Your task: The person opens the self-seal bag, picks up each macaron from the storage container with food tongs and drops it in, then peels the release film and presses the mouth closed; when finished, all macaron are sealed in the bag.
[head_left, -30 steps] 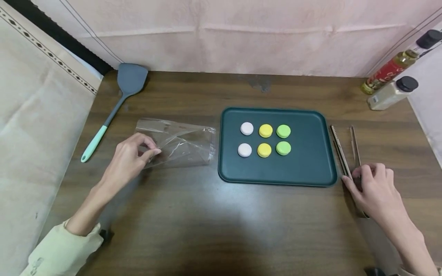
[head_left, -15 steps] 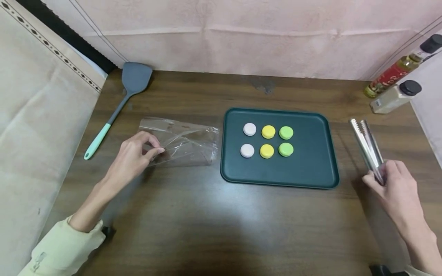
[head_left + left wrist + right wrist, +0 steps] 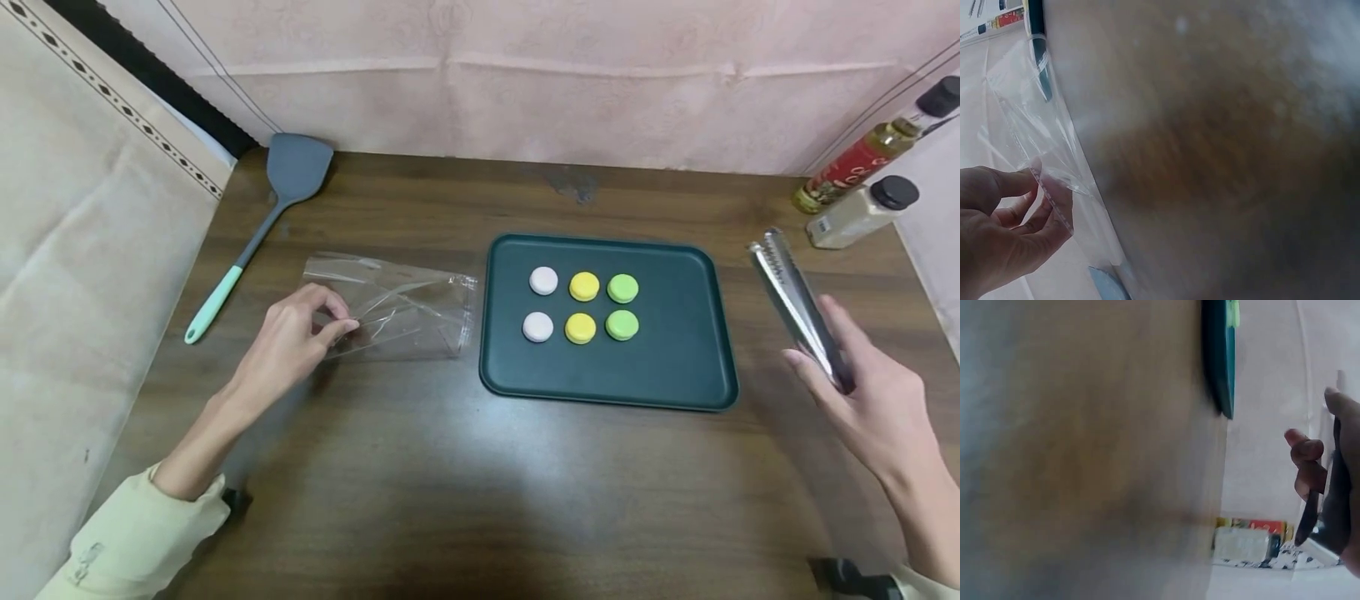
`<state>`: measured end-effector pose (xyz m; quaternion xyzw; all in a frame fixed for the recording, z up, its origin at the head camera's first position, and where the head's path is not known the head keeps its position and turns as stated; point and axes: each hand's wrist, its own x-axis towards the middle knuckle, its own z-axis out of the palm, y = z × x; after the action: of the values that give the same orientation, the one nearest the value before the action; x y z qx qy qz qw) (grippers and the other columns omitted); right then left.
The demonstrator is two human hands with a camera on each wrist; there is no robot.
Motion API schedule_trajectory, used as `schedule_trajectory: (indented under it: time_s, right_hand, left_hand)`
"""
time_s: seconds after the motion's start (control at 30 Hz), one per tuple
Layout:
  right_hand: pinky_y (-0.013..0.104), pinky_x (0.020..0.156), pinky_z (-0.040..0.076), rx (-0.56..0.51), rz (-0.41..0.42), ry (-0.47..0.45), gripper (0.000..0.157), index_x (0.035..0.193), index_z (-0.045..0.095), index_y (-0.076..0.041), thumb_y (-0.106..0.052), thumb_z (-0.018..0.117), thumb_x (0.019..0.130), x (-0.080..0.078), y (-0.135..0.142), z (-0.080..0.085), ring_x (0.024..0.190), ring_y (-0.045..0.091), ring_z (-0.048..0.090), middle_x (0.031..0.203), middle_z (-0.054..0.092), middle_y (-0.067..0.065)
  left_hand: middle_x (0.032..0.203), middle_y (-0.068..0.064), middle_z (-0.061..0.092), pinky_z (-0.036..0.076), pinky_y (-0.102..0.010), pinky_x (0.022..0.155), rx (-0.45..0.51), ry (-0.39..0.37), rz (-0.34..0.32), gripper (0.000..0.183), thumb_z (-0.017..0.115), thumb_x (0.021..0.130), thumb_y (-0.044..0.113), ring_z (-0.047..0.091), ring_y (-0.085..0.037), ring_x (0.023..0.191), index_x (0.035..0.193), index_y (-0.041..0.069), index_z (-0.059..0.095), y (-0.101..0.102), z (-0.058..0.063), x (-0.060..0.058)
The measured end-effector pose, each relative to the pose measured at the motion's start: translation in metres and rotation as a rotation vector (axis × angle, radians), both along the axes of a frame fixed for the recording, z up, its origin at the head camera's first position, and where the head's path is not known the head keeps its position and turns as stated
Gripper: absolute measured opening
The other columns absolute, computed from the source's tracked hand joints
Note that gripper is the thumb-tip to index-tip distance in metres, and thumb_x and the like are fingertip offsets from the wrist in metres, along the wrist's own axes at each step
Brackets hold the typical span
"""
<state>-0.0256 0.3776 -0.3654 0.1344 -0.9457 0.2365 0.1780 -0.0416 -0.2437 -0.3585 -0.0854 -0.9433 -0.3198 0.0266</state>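
Observation:
In the head view my left hand (image 3: 296,342) pinches the near left edge of a clear plastic bag (image 3: 412,308) between thumb and fingers. The left wrist view shows the bag's edge (image 3: 1054,203) between those fingertips. My right hand (image 3: 873,396) holds metal tongs (image 3: 802,308) above the table, right of the tray, with the ends pointing away. In the right wrist view the tongs (image 3: 1335,500) lie between thumb and fingers. A dark green tray (image 3: 675,333) carries white discs (image 3: 537,327), yellow discs (image 3: 581,328) and green discs (image 3: 622,325) in two rows.
A grey spatula (image 3: 296,171) with a mint handle lies at the back left. An oil bottle (image 3: 855,171) with a red label and a black-capped jar (image 3: 855,217) stand at the back right. Pale cloth (image 3: 487,83) hangs behind the wooden table (image 3: 480,483).
My right hand has picked the tongs up off the table, moved right and lifted them. Their arms have come together. My left hand keeps its pinch on the bag.

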Motion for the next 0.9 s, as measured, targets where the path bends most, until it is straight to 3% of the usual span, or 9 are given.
schedule_trajectory:
  time_s: [0.07, 0.13, 0.2, 0.23, 0.37, 0.47, 0.6, 0.8, 0.9]
  right_hand:
    - [0.019, 0.073, 0.044, 0.063, 0.055, 0.001, 0.059, 0.158, 0.055, -0.002, -0.028, 0.073, 0.107, -0.005, -0.003, -0.001, 0.084, 0.012, 0.069, 0.116, 0.072, 0.039]
    - [0.035, 0.082, 0.048, 0.115, 0.118, -0.011, 0.055, 0.155, 0.059, -0.002, -0.026, 0.072, 0.108, -0.011, -0.007, -0.002, 0.094, 0.039, 0.071, 0.129, 0.070, 0.037]
    - [0.050, 0.083, 0.051, 0.157, 0.187, -0.018, 0.054, 0.153, 0.061, -0.002, -0.028, 0.072, 0.108, -0.017, -0.011, -0.003, 0.100, 0.051, 0.072, 0.130, 0.072, 0.033]
    - [0.058, 0.079, 0.050, 0.173, 0.218, -0.018, 0.052, 0.152, 0.062, -0.002, -0.029, 0.073, 0.108, -0.020, -0.013, -0.004, 0.099, 0.051, 0.074, 0.130, 0.073, 0.032]
    - [0.063, 0.063, 0.054, 0.218, 0.308, -0.005, 0.051, 0.145, 0.067, -0.003, -0.037, 0.073, 0.107, -0.035, -0.019, -0.005, 0.082, 0.042, 0.076, 0.124, 0.077, 0.027]
    - [0.046, 0.050, 0.049, 0.244, 0.344, -0.012, 0.051, 0.145, 0.068, -0.006, -0.038, 0.076, 0.105, -0.045, -0.024, -0.005, 0.066, 0.025, 0.065, 0.115, 0.079, 0.022]
    - [0.031, 0.047, 0.037, 0.274, 0.382, -0.008, 0.054, 0.143, 0.070, -0.009, -0.046, 0.075, 0.105, -0.057, -0.030, -0.007, 0.062, 0.013, 0.053, 0.102, 0.079, 0.013]
    - [0.026, 0.046, 0.029, 0.304, 0.417, 0.003, 0.054, 0.139, 0.072, -0.011, -0.055, 0.066, 0.108, -0.067, -0.035, -0.012, 0.059, 0.003, 0.042, 0.078, 0.060, -0.006]
    - [0.027, 0.046, 0.030, 0.299, 0.428, 0.004, 0.050, 0.139, 0.073, -0.011, -0.050, 0.069, 0.108, -0.069, -0.035, -0.014, 0.057, 0.003, 0.041, 0.082, 0.067, -0.002]
  left_hand:
    - [0.104, -0.015, 0.071, 0.053, -0.022, 0.076, -0.009, -0.003, 0.000, 0.011, 0.080, 0.101, 0.007, 0.068, -0.028, 0.092, 0.098, 0.002, 0.071, 0.000, 0.000, 0.001]
    - [0.104, -0.015, 0.071, 0.054, -0.025, 0.076, -0.016, -0.007, 0.002, 0.011, 0.079, 0.101, 0.007, 0.067, -0.028, 0.090, 0.099, 0.001, 0.070, 0.000, 0.000, 0.001]
    - [0.104, -0.016, 0.071, 0.053, -0.026, 0.076, -0.018, -0.013, 0.002, 0.010, 0.079, 0.102, 0.006, 0.067, -0.027, 0.088, 0.100, 0.001, 0.070, -0.001, 0.000, 0.002]
    - [0.104, -0.016, 0.071, 0.053, -0.026, 0.075, -0.016, -0.014, 0.002, 0.010, 0.078, 0.102, 0.006, 0.067, -0.027, 0.088, 0.100, 0.001, 0.070, -0.001, -0.001, 0.002]
    - [0.105, -0.016, 0.071, 0.053, -0.025, 0.076, -0.011, -0.009, -0.002, 0.010, 0.079, 0.102, 0.007, 0.067, -0.027, 0.089, 0.099, 0.001, 0.070, -0.001, -0.001, 0.003]
    - [0.105, -0.015, 0.073, 0.054, -0.026, 0.076, -0.012, 0.005, -0.008, 0.011, 0.080, 0.101, 0.006, 0.069, -0.028, 0.091, 0.096, 0.003, 0.070, 0.000, 0.000, 0.002]
    - [0.106, -0.014, 0.074, 0.057, -0.031, 0.077, -0.019, 0.018, -0.016, 0.015, 0.081, 0.099, 0.003, 0.071, -0.031, 0.097, 0.090, 0.003, 0.069, 0.001, 0.001, 0.001]
    - [0.107, -0.016, 0.074, 0.060, -0.037, 0.077, -0.022, 0.009, -0.027, 0.017, 0.081, 0.097, -0.001, 0.072, -0.033, 0.098, 0.087, 0.003, 0.068, 0.004, 0.002, -0.002]
    - [0.107, -0.015, 0.074, 0.060, -0.036, 0.077, -0.020, 0.014, -0.027, 0.017, 0.081, 0.097, -0.002, 0.073, -0.033, 0.099, 0.086, 0.003, 0.068, 0.004, 0.002, -0.002]
